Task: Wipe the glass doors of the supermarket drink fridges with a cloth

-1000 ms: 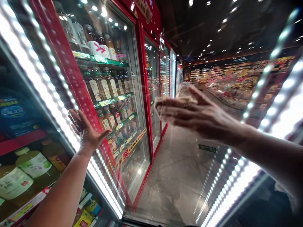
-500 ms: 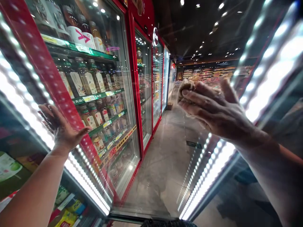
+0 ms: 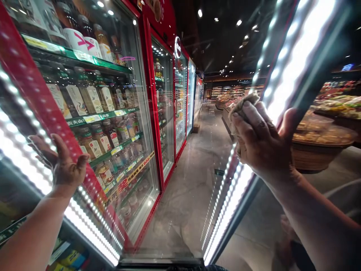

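A glass cooler door (image 3: 180, 210) stands in front of me, with bright LED strips along both of its sides. My right hand (image 3: 262, 146) presses a crumpled beige cloth (image 3: 244, 105) against the glass, close to the right LED strip (image 3: 293, 64). Its fingers lie over the cloth and the thumb sticks out to the right. Over at the left LED strip (image 3: 87, 226), my left hand (image 3: 67, 165) is spread with fingers apart and holds nothing. Whether that palm rests on the door is hard to tell.
Through the glass appears a red-framed drinks fridge (image 3: 143, 94) with bottles on several shelves. A tiled aisle (image 3: 183, 188) runs away from me. To the right stands a round basket display (image 3: 316, 154) of packed goods. Shelf packets (image 3: 70, 258) show at lower left.
The right hand and cloth have shifted right and slightly down relative to the aisle, nearer the LED strip. The left hand has turned, its fingers more bent. The view has swung a little right.
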`<state>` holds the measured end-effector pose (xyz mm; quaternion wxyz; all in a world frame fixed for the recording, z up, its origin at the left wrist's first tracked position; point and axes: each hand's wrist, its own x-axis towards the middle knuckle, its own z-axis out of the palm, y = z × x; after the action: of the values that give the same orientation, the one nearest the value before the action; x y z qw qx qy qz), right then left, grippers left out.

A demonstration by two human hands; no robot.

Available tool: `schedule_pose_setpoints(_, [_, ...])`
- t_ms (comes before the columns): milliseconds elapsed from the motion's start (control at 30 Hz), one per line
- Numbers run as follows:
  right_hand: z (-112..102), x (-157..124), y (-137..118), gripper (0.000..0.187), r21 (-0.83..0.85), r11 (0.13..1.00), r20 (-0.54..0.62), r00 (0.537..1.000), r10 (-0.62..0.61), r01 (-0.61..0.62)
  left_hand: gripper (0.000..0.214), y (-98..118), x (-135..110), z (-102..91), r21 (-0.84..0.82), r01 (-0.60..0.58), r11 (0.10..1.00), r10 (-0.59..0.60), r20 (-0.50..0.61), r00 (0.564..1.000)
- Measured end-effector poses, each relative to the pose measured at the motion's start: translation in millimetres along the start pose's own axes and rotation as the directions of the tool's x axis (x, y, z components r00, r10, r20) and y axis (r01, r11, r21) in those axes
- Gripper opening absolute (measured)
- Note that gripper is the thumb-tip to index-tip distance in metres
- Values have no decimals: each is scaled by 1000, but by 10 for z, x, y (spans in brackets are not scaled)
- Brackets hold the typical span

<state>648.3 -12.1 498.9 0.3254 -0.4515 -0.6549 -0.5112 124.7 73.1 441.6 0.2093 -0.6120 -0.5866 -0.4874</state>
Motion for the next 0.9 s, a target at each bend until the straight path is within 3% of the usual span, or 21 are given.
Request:
schedule_pose_setpoints(133, [-99,379,197,62,-15,1000,-62,998,22,-23,81,157,-195,113,64,-229,971,238,-195,952])
schedule_pose_setpoints(233, [-115,616,319,50,-23,999,-105,994,39,-41,70,251,-255,122,112,-259,959,280,-273,920])
schedule_pose_setpoints(300, [-87,588,287,51,-26,999,-148,988,39,-44,77,323,-276,95,92,-214,973,230,-249,941])
schedule_pose_setpoints(400, [-52,290,103,67,-13,999,-163,986,33,-36,116,452,-302,56,4,-85,996,85,-95,992])
schedule_pose_setpoints(500, [-99,-24,-37,81,26,1000,-41,999,-5,6,152,577,-308,63,-26,12,1000,-10,76,997])
schedule_pose_setpoints(567, [-191,-57,-1,82,70,996,-8,998,-60,61,163,647,-298,82,-19,15,1000,-13,113,993])
schedule_pose_setpoints(667, [-395,246,256,73,125,986,-162,982,-94,115,163,740,-284,84,-13,42,999,-40,130,991])
schedule_pose_setpoints(733, [-518,576,483,62,60,990,-328,940,-99,125,161,794,-285,57,-1,90,996,-89,148,985])
schedule_pose_setpoints(767, [-556,727,582,56,5,995,-335,937,-96,103,161,816,-289,40,8,110,994,-110,158,981])
schedule_pose_setpoints(833, [-570,914,706,44,-61,995,-215,972,-89,78,158,843,-303,16,20,136,991,-137,168,976])
schedule_pose_setpoints(900, [-512,892,711,38,-75,995,-117,991,-67,59,151,846,-323,17,11,140,990,-140,154,978])
